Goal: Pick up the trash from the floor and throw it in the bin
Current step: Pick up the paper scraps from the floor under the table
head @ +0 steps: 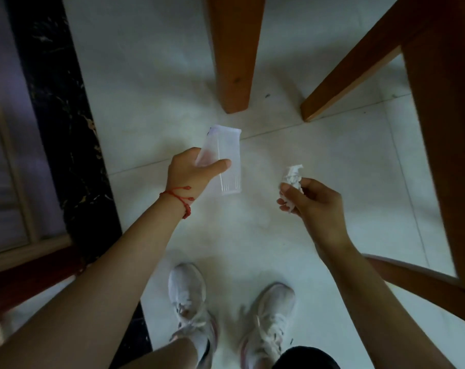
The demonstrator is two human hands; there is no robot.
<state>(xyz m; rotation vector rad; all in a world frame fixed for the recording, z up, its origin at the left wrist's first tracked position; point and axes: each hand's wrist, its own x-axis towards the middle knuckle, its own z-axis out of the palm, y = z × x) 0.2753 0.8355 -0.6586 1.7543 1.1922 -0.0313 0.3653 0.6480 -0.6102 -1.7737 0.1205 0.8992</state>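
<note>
Trash in both hands, off floor. Left hand (191,171) grips clear plastic wrapper (223,158), thumb over front. Right hand (310,199) pinches crumpled tissue (292,178). Bin not in view. Keep both grips firm while walking; release only over bin.

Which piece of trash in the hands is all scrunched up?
The crumpled white paper wad, pinched in the right hand. The clear flat plastic wrapper gripped by the left hand is smooth and rectangular, not scrunched.
</note>
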